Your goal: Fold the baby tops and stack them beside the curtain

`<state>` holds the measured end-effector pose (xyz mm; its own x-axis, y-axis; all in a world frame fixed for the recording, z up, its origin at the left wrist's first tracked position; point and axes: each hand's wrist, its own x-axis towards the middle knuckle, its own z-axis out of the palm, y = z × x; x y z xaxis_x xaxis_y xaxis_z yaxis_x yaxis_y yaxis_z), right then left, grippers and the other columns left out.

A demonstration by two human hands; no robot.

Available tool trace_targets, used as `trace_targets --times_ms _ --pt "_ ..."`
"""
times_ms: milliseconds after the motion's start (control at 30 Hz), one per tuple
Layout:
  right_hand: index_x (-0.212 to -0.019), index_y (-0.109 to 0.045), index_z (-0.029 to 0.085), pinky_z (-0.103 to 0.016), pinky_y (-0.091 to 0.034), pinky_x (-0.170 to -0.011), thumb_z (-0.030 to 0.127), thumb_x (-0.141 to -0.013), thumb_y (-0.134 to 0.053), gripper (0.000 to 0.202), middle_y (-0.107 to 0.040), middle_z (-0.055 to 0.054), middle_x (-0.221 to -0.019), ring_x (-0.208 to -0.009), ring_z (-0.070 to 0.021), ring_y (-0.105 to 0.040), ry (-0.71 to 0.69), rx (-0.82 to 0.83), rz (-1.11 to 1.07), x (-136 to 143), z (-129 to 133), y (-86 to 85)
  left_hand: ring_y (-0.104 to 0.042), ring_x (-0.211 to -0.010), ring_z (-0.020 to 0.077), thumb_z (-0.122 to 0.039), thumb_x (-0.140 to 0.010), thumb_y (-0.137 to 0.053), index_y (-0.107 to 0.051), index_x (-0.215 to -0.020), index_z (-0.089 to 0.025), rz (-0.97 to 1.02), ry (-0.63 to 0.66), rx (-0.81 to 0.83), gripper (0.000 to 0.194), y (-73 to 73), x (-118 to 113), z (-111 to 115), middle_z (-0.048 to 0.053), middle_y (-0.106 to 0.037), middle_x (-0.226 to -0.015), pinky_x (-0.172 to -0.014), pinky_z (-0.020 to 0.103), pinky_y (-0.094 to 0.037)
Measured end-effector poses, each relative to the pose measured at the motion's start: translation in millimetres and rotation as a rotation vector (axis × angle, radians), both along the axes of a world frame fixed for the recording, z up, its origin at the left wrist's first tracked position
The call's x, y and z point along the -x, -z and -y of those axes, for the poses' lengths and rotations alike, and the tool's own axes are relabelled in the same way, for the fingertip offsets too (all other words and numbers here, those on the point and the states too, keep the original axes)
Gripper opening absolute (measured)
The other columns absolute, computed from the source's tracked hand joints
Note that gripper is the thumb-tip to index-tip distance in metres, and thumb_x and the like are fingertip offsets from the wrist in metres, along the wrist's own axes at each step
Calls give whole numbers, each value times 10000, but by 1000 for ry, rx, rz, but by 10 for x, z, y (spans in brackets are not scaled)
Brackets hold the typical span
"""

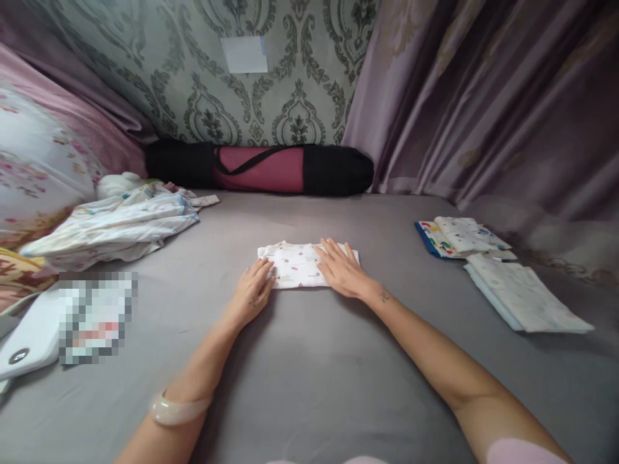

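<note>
A white cloth garment with small printed figures [297,264] lies folded into a flat rectangle on the grey sheet [309,361]. My left hand [254,287] rests at its left end, fingers stretched toward the far edge and fingertips touching the fabric. Over the right part of the cloth, my right hand [338,267] lies flat with its fingers out, hiding some of the print. Neither hand grips anything. Whether the cloth is one piece or several layers inside, I cannot tell.
Folded clothes [464,238] and a pale folded cloth [529,296] lie at the right. Loose garments [130,222] are heaped at the left, near a white flat object [43,325]. A black and maroon long bag [261,169] lies along the wall.
</note>
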<state>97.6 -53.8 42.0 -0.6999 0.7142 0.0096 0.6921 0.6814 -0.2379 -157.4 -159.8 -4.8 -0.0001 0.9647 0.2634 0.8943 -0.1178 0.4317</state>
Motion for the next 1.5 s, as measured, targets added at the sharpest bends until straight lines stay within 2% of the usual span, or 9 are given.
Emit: trace_targets --times_ms 200,367,567,667,800,933,1133,1333,1500 --pt "-1530 -267 188 -487 -30 -1189 441 -999 -167 596 -187 -55 -1603 -1480 -234 -114 -62 51 45 133 13 107 -419 -1363 269 -360 -961 -355 -526 -1284 -162 21 9 -14 416 -35 69 31 165 -503 -1417 -1119 444 -372" --pt "-1524 -279 156 -524 -47 -1180 440 -992 -169 613 -174 -84 -1602 -1481 -257 -104 -54 137 88 207 -7 -7 -436 -1351 269 -338 -955 -367 -512 -1301 -161 68 -18 -38 415 -14 75 38 171 -498 -1419 -1115 446 -382" --pt "-1529 -241 100 -436 -39 -1201 458 -992 -154 652 -180 -99 -1599 -1483 -217 -96 -79 39 15 590 87 74 -459 -1331 257 -323 -945 -395 -511 -1306 -185 110 -48 -51 403 12 79 42 152 -511 -1411 -1114 453 -376" --pt "-1520 -268 91 -419 -72 -1200 437 -989 -171 640 -205 -108 -1592 -1480 -220 -116 -82 34 32 656 84 160 -446 -1341 269 -320 -936 -415 -513 -1304 -195 108 -101 -23 400 -10 90 53 140 -514 -1412 -1115 489 -358" --pt "-1506 -284 54 -441 -87 -1194 409 -985 -196 637 -225 -139 -1583 -1474 -244 -147 -83 64 80 704 59 108 -430 -1352 275 -301 -934 -414 -518 -1290 -199 123 -163 19 385 -49 99 56 130 -529 -1401 -1117 512 -336" --pt "-1512 -281 79 -460 -61 -1194 387 -983 -201 617 -221 -123 -1585 -1475 -241 -144 -82 -10 35 900 108 68 -467 -1321 265 -271 -918 -438 -545 -1246 -191 146 -188 -1 354 -60 116 44 127 -568 -1353 -1101 483 -368" --pt "-1518 -248 55 -409 -83 -1196 380 -982 -217 628 -171 -132 -1595 -1480 -218 -116 -84 -4 49 1074 150 189 -514 -1273 241 -247 -909 -451 -578 -1172 -203 180 -228 -43 295 -61 137 35 105 -631 -1254 -1072 406 -415" --pt "-1495 -298 32 -447 -91 -1186 340 -977 -256 605 -229 -160 -1576 -1470 -264 -159 -96 -16 52 1234 154 98 -633 -1031 207 -223 -912 -445 -592 -1097 -181 262 -264 -113 240 -39 152 24 101 -674 -1101 -956 353 -494" --pt "-1489 -311 28 -432 -53 -1187 374 -987 -256 612 -247 -148 -1572 -1468 -249 -166 -106 -54 -31 1490 266 210 -646 -950 193 -179 -903 -442 -598 -1069 -189 281 -272 -144 228 -24 178 8 84 -685 -1031 -898 340 -512"
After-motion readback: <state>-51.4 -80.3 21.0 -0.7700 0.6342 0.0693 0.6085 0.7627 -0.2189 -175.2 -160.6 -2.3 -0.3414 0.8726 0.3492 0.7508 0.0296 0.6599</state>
